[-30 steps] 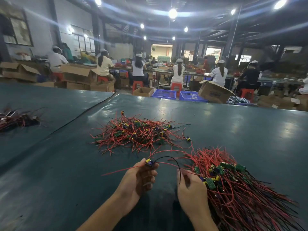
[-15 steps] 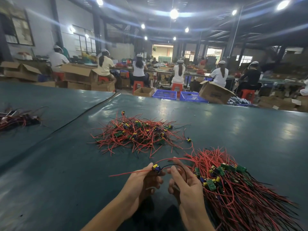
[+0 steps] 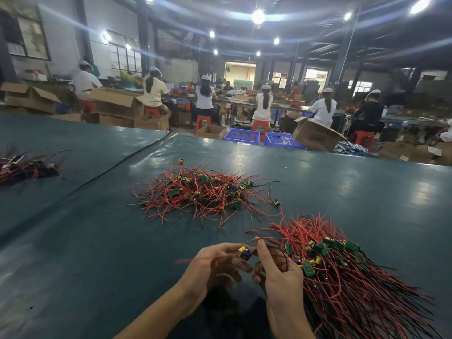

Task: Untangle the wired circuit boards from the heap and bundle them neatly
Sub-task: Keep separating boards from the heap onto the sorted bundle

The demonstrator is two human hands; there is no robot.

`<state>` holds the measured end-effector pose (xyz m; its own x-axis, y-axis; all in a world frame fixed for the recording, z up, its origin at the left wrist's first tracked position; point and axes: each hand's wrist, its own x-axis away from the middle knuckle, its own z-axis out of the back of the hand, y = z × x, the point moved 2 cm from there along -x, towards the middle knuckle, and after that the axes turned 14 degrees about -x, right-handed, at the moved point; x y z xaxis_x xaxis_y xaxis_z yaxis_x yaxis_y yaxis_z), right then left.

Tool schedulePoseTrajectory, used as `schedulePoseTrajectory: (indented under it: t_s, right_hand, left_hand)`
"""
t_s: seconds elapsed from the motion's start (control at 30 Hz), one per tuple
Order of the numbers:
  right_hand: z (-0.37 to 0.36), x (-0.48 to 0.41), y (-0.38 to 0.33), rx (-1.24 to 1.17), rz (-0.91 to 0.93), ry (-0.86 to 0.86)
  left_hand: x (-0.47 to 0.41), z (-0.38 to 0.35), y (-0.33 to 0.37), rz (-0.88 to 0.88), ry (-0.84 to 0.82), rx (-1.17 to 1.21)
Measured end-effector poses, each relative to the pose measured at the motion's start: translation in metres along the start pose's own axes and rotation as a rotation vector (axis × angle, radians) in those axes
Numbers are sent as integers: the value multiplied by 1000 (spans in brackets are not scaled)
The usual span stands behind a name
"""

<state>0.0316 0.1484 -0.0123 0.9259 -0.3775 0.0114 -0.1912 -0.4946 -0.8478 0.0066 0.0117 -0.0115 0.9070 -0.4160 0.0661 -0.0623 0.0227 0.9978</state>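
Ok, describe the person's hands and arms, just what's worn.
Left hand and right hand are bare: no gloves, rings or watch seen. Left forearm and right forearm are bare too, no sleeve in view.

Tangled red-wired heap lies beyond the aligned bundle, well apart.

Table: heap at centre. Bundle nearer, to right of heap. Left hand and right hand before heap, beside bundle; single board between them. Separate pile far left. Crates behind table.
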Motion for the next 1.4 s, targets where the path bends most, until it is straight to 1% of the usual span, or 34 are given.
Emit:
schedulePoseTrajectory:
  t_s: [0.07,0.13,0.23,0.27,0.33,0.43,0.5,0.6,0.67,0.7,0.8,0.83,0.9,0.97,1.03,1.1,1.17,1.2,1.33,1.4]
  right_hand:
    - [0,1,-4,-13,-1,-6]
    - [-1,1,-7,12,7,-27]
    - [-3,2,-5,53,16,-56]
    - [-3,1,-3,51,15,-57]
    - [-3,0,-2,25,15,-53]
    - [-1,-2,-3,-28,3,-44]
    - [0,-2,-5,-26,-1,-62]
    - [0,0,-6,-48,-14,-113]
    - [0,1,-6,-64,-23,-149]
    - [0,1,-7,-67,-23,-162]
    - [0,2,-8,-108,-33,-190]
    - [0,2,-8,-126,-41,-188]
    - [1,2,-10,-204,-74,-172]
    - [1,3,-12,-339,-139,-144]
    - [0,6,-11,-385,-187,-120]
    - [-3,10,-3,-261,-214,-101]
    - [-9,13,8,-95,-228,-90]
    - [-11,14,12,-57,-236,-75]
    - [-12,16,11,-133,-304,66]
    - [-9,14,9,-108,-312,60]
  left_hand:
    - [1,2,0,-49,-30,-43]
    - [3,-1,1,-111,-18,-118]
    - [2,-1,4,-163,116,-202]
    - [2,0,5,-162,137,-203]
    - [2,2,6,-140,154,-144]
    - [1,3,6,-86,179,8]
    - [1,2,6,-48,185,98]
    - [0,1,7,34,227,168]
    - [0,0,7,89,230,163]
    - [0,-1,7,103,206,139]
    - [3,-6,7,104,79,38]
    - [4,-8,7,103,53,15]
    - [4,-10,7,85,57,-7]
    - [2,-11,7,44,120,29]
    - [0,-10,8,16,212,97]
    - [-2,-7,8,-11,285,121]
    - [-2,-5,7,-37,306,81]
    - [-1,-5,7,-50,303,57]
    - [-2,-7,6,-74,343,49]
    - [-2,-5,6,-82,388,74]
